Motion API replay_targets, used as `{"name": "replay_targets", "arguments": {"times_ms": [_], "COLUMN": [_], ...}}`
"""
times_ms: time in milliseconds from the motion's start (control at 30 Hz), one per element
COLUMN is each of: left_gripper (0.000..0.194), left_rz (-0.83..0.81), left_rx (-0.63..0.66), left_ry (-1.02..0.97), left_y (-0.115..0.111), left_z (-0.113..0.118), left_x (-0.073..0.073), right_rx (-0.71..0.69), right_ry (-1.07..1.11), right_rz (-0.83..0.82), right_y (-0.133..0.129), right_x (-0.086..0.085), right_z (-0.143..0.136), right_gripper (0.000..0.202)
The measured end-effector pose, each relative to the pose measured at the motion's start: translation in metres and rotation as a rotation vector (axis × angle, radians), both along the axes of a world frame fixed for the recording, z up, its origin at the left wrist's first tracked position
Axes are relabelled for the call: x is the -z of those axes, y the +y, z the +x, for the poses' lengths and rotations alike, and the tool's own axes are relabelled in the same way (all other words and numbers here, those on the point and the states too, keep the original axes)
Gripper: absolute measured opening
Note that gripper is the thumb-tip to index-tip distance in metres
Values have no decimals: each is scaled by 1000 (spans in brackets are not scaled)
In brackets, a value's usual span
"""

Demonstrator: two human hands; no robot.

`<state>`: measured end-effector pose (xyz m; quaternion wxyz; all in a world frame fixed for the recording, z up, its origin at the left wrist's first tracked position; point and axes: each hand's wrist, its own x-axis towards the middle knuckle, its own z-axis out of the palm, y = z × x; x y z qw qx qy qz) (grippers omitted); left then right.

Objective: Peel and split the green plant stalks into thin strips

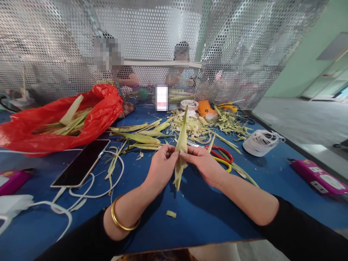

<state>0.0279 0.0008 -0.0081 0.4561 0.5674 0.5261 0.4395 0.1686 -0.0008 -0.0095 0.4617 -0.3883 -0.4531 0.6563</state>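
The left hand (pixel 162 165) and right hand (pixel 203 163) pinch a long, pale-green pointed husk (pixel 182 136) between thumbs and fingertips — its tip standing above the fingers, its frayed end hanging below them. Holding it well likely means light, even pressure, thumbs close together, so the thin fibre doesn't split. The red-and-yellow-handled scissors (pixel 230 156) lie just beside the right fingers — best kept clear of that wrist.

Shines as thin, crinkled plastic in the red bag (pixel 108 98). Looks matt, dry and fibrous in the corn husks (pixel 148 139). Gleams as smooth, gold-coloured metal in the bangle (pixel 121 226), as glossy glass in the phone screen (pixel 84 163). Shows perforated metal in the partition (pixel 146 36), matt black cloth in the sleeves (pixel 301 226).
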Motion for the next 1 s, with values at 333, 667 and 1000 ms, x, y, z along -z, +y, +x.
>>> {"name": "replay_targets", "arguments": {"times_ms": [333, 667, 1000], "left_gripper": [10, 9, 8], "left_rz": [112, 117, 92], "left_rx": [-114, -152, -161], "left_ry": [199, 114, 129], "left_y": [7, 8, 6], "left_z": [-5, -8, -7], "left_x": [2, 1, -6], "right_rx": [-42, 20, -27], "right_ry": [79, 163, 147], "right_rz": [61, 86, 54], "right_y": [-8, -9, -9], "right_x": [-9, -11, -15], "right_z": [1, -1, 3], "right_gripper": [13, 22, 25]}}
